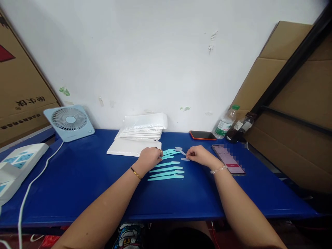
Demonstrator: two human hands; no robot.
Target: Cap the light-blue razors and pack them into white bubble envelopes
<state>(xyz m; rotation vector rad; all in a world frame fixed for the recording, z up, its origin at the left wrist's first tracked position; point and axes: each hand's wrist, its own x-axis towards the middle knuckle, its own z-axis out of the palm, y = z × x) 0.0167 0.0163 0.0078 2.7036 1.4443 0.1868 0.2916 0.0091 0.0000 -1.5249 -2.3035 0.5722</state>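
Observation:
Several slim turquoise sticks with pale caps point(167, 177) lie in a row on the blue table point(103, 193), handles pointing left. Behind them, a looser group of turquoise sticks point(169, 152) sits by the fingers of my left hand point(151, 157), which are closed at the handle ends; what they pinch is too small to make out. My right hand point(198, 154) has its fingertips pressed together beside small clear caps point(185, 159) at the right of that group. Whether it grips one of the caps is unclear.
White padded envelopes point(144, 126) are stacked against the wall. A blue fan point(70, 121) and a power strip point(26, 157) are at the left. To the right are an orange-edged phone point(202, 135), a lit phone point(228, 159), a green-capped bottle point(224, 126) and a dark bottle point(237, 129).

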